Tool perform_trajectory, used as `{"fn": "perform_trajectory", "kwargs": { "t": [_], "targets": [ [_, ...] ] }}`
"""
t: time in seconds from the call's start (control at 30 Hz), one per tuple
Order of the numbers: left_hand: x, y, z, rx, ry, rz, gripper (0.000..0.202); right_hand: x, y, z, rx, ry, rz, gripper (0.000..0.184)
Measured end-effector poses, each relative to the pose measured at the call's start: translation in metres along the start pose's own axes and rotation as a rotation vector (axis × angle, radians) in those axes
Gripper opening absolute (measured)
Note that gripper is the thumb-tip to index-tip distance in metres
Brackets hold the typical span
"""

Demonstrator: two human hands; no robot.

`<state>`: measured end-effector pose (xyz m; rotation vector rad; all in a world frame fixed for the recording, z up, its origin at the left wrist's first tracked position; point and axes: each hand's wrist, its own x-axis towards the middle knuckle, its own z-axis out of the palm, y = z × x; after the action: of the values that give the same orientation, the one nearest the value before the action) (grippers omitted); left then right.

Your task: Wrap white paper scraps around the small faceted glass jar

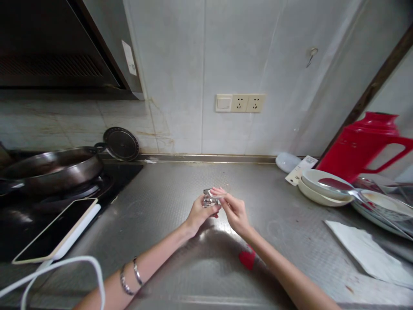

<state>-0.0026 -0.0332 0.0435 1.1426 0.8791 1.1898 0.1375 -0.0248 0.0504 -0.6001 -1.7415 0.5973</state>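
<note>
Lying between the two hands above the metal counter (155, 206), a small shiny vessel (207, 197), apparently of clear or silvery material, forms the centre of the arrangement. The left hand (197, 216) is closed around it from the near left, with the thumb reaching across its near side; the hold appears firm. The right hand (237, 212) comes in from the right, its fingers extended leftward over the vessel's upper right side and a thin pale piece (218, 196) showing at the fingers. Whether the right hand pinches this piece or merely presses it, one cannot tell.

Note the key relation: the vessel lies just beyond the left palm and to the left of the right palm, so that the left hand is the nearer and encloses it, while the right meets it at the top. Its long axis is too much covered to be read with certainty. Two bracelets (126, 280) circle the left forearm. A red patch (247, 259) appears on the counter beside the right forearm. To the left lies a phone (54, 232); to the right, a folded white sheet (371, 252) lies near stacked bowls (311, 194).
</note>
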Motion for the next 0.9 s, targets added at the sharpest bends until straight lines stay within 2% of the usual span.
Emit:
{"fn": "perform_trajectory", "kwargs": {
  "t": [0.17,0.3,0.37,0.43,0.57,0.63,0.77,0.9],
  "targets": [
    [0.000,-0.001,-0.001,0.000,0.025,-0.029,0.053,-0.001,0.000,-0.003,0.074,0.064,0.102,0.030],
    [0.004,-0.009,-0.003,0.140,0.093,0.012,0.057,0.004,0.006,-0.009,0.072,0.219,0.221,0.031],
    [0.005,-0.015,-0.003,0.235,0.126,0.046,0.058,0.008,0.008,-0.011,-0.001,0.250,0.224,0.030],
    [0.006,-0.021,-0.003,0.325,0.140,0.064,0.060,0.010,0.010,-0.012,-0.080,0.183,0.161,0.027],
    [0.006,-0.025,-0.002,0.399,0.118,0.107,0.063,0.009,0.016,-0.012,-0.165,-0.118,-0.071,0.027],
    [0.006,-0.027,-0.002,0.387,0.103,0.130,0.064,0.007,0.017,-0.012,-0.186,-0.226,-0.153,0.031],
    [0.009,-0.031,-0.006,0.355,0.110,0.139,0.056,0.005,0.011,-0.011,-0.195,-0.299,-0.208,0.032],
    [0.011,-0.034,-0.011,0.317,0.129,0.142,0.051,0.005,-0.002,-0.007,-0.128,-0.268,-0.163,0.027]
  ]
}}
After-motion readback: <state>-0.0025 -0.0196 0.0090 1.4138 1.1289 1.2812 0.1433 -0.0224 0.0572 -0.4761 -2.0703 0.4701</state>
